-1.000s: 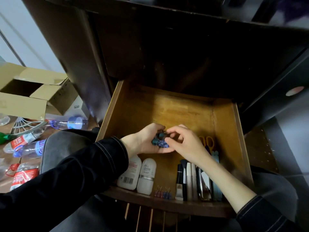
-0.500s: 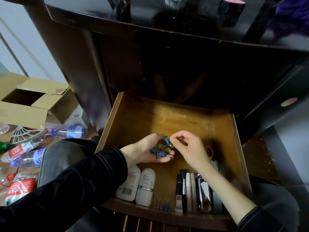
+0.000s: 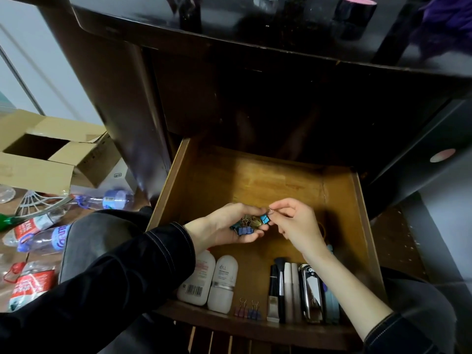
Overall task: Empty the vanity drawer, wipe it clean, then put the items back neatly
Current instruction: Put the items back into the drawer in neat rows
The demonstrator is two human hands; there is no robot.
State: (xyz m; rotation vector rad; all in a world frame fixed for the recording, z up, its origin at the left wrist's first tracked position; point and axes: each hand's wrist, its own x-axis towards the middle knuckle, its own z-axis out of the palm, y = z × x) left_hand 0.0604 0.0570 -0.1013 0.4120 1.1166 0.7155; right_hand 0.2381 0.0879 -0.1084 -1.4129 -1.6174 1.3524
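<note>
Beneath the dark vanity worktop [image 3: 229,31], the brown wooden drawer [image 3: 281,185] is standing open. Above its middle, the left hand [image 3: 219,227] is cupping a heap of small blue metal binder clips [image 3: 242,229]; the right hand [image 3: 298,226] is pinching the wire loop of one bright blue clip [image 3: 264,219].

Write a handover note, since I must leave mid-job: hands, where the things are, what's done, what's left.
Left hand: cupped grip round a bunch of binder clips, above the open drawer.
Right hand: pinches the wire handle of one blue clip at that bunch.
Along the drawer's front: two white bottles, two small clips, a row of makeup sticks, a silver case.
Done: those items are lined up. Whether the drawer was wiped cannot be told.
Left: probably set the held clips beside the two small clips.
</note>
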